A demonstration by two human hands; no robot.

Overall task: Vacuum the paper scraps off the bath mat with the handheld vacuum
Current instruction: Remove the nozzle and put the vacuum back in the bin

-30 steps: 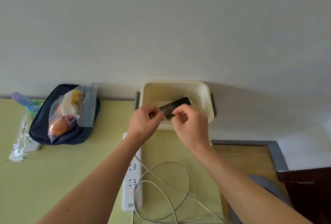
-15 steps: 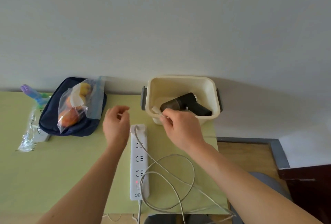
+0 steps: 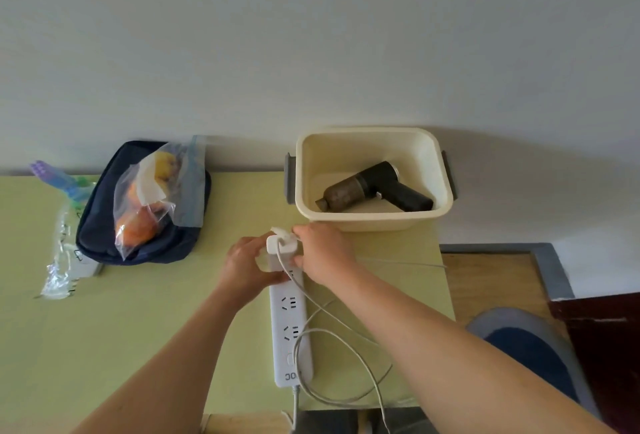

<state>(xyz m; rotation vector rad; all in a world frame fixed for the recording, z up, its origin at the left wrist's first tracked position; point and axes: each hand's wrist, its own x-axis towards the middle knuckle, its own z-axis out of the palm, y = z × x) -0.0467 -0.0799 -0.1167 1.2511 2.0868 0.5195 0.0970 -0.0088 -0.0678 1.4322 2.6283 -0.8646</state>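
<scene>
While apparently unplugging, head view, left hand (image 3: 247,265): clasping power strip (image 3: 291,329) end; keep pressed flat.
Right hand (image 3: 322,250): pinching adapter (image 3: 281,246); pull straight, no yanking cable (image 3: 408,263).
Handheld vacuum (image 3: 374,187): lying untouched in tub (image 3: 374,222), beyond hands.

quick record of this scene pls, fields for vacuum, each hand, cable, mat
vacuum: handheld vacuum lies in cream tub, untouched
left hand: grips far end of power strip
right hand: pinches white charger seated on the strip
cable: loops loosely over the strip
bath mat: on floor, lower right, partly in view; no scraps visible
</scene>
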